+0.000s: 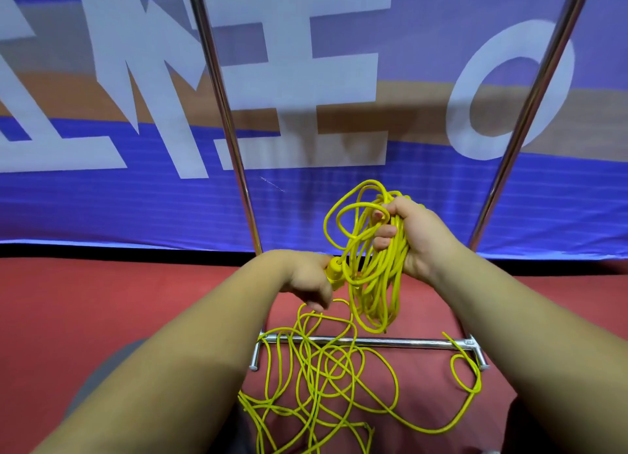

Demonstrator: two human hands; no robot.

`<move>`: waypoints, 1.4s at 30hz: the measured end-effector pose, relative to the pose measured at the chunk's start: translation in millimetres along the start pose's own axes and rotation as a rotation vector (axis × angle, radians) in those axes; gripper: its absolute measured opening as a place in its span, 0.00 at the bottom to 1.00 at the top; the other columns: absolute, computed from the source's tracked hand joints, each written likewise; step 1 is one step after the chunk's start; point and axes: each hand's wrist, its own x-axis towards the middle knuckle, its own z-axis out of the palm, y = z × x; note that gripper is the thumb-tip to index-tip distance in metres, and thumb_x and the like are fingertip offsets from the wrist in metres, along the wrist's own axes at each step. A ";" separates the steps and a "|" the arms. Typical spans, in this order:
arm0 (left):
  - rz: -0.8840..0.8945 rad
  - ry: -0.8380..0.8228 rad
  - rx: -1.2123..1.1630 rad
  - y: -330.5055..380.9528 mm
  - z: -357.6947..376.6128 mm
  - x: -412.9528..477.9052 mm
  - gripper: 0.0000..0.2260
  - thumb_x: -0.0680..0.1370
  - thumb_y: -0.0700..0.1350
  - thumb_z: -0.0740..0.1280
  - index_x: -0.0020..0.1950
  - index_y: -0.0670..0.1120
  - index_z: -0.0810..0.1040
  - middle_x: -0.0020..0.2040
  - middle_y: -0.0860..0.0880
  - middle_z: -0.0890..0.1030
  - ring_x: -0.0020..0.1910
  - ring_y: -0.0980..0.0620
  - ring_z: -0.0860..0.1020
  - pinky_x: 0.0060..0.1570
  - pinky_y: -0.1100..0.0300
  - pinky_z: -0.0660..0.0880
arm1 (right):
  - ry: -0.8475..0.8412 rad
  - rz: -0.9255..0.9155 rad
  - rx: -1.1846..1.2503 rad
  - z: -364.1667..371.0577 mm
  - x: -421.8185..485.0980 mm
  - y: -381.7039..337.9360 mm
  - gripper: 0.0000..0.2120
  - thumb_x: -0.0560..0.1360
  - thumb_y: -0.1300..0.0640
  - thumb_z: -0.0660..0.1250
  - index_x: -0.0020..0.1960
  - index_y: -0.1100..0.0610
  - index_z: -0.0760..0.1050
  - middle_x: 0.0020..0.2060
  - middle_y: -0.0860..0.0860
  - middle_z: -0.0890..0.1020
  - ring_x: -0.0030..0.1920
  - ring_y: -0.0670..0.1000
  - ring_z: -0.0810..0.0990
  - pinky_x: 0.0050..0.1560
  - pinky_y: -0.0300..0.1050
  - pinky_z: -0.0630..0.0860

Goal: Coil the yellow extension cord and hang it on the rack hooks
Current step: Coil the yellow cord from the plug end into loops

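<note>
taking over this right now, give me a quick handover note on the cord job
The left hand grips the yellow plug end of the cord.
The right hand holds the coiled loops, which hang from its grip.
The loose cord lies tangled on the red floor, across the rack's base bar.
The rack uprights stand just ahead; no hooks are in view.
Done: part of the cord is coiled.
Left: gather the floor tangle into the coil, then hang it on the hooks.
</note>
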 end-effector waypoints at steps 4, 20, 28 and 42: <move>-0.003 0.042 0.028 11.7 -15.4 -17.5 0.20 0.77 0.38 0.74 0.65 0.42 0.71 0.44 0.40 0.77 0.34 0.48 0.81 0.37 0.53 0.85 | 0.097 -0.028 -0.057 -6.6 4.3 -6.3 0.12 0.78 0.62 0.60 0.37 0.60 0.76 0.33 0.54 0.69 0.23 0.47 0.67 0.24 0.40 0.67; 0.300 0.235 -0.208 43.9 -29.4 -65.7 0.28 0.77 0.64 0.71 0.75 0.61 0.68 0.62 0.43 0.79 0.40 0.47 0.83 0.32 0.57 0.76 | 0.248 -0.067 -0.121 -23.1 12.5 2.2 0.08 0.79 0.62 0.59 0.56 0.62 0.74 0.49 0.60 0.88 0.25 0.49 0.69 0.28 0.40 0.69; 0.328 0.045 -0.277 47.7 -25.2 -70.8 0.19 0.83 0.61 0.64 0.72 0.60 0.68 0.50 0.39 0.81 0.42 0.39 0.83 0.47 0.47 0.80 | 0.212 -0.086 -0.260 -19.4 14.1 13.3 0.10 0.76 0.63 0.63 0.43 0.63 0.82 0.41 0.61 0.78 0.25 0.50 0.70 0.27 0.42 0.70; 0.098 0.752 -0.176 72.4 -9.4 -55.1 0.41 0.78 0.76 0.45 0.41 0.41 0.76 0.34 0.42 0.78 0.36 0.40 0.85 0.42 0.47 0.83 | 0.198 -0.050 -0.576 -8.1 10.3 28.7 0.12 0.76 0.58 0.67 0.45 0.61 0.88 0.28 0.55 0.72 0.26 0.51 0.68 0.29 0.43 0.71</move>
